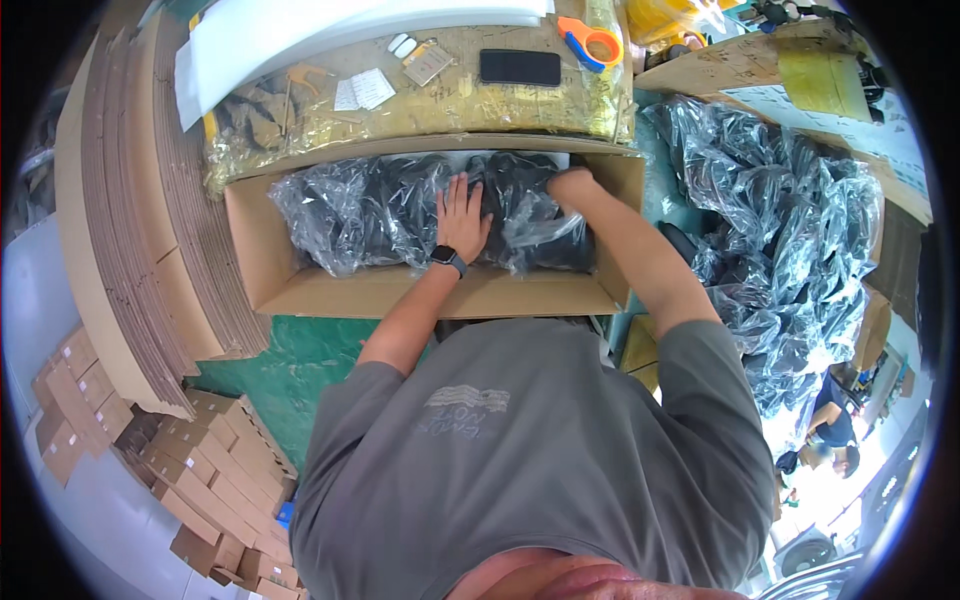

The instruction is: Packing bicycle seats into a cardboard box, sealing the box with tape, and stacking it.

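A long open cardboard box (440, 297) lies in front of me, holding several dark items in clear plastic bags (335, 215) side by side. My left hand (462, 217), with a dark watch on its wrist, rests flat on the bagged items near the middle, fingers stretched out. At the box's right end, my right hand (571, 188) reaches inside by the far wall, next to a bagged dark item (520, 200). Its fingers curl down and inward; what they hold, if anything, is hidden.
Behind the box, a taped surface (430, 115) carries a phone (520, 68), an orange-and-blue tape dispenser (590, 45) and small papers (365, 90). Flattened cardboard (120, 210) stands at the left. More bagged dark items (790, 230) are heaped at the right. Closed cartons (205, 465) stand lower left.
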A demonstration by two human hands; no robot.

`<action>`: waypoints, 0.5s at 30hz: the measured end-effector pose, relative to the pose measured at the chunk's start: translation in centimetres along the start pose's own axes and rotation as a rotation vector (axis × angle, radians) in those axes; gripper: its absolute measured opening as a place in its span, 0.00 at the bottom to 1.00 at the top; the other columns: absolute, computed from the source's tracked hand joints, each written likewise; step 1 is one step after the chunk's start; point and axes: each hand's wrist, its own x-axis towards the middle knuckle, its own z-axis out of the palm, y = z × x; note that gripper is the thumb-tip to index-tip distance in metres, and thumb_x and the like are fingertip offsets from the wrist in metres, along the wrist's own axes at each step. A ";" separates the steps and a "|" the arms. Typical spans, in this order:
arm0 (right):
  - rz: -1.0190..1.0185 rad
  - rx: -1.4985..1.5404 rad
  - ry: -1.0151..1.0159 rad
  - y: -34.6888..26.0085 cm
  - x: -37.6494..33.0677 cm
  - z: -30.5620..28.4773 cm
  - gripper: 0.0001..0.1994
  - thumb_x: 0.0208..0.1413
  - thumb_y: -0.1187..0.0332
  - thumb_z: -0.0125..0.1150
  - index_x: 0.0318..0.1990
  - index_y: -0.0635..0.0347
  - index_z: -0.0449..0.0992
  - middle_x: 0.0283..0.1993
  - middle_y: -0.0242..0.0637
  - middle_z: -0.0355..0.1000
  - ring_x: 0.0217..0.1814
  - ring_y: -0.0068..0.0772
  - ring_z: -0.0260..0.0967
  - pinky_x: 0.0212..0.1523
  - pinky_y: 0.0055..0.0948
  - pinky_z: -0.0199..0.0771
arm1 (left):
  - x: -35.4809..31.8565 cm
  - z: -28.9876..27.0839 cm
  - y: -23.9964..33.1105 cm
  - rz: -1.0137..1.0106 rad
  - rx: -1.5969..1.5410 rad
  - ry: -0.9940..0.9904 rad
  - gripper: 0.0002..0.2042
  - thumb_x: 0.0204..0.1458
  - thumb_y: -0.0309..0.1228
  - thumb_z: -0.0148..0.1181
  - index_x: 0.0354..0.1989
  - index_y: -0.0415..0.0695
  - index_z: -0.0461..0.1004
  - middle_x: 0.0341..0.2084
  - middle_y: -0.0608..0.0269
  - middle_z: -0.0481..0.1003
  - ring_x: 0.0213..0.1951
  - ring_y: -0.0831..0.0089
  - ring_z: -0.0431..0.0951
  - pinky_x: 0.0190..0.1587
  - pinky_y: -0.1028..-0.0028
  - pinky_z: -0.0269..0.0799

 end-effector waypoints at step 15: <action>0.437 0.286 0.638 -11.0 1.4 8.2 0.48 0.56 0.42 0.69 0.80 0.45 0.54 0.86 0.55 0.34 0.86 0.71 0.27 0.78 0.77 0.35 | -1.9 3.1 -6.0 0.068 -0.238 -0.241 0.43 0.59 0.55 0.63 0.77 0.43 0.58 0.79 0.42 0.50 0.79 0.47 0.52 0.76 0.49 0.55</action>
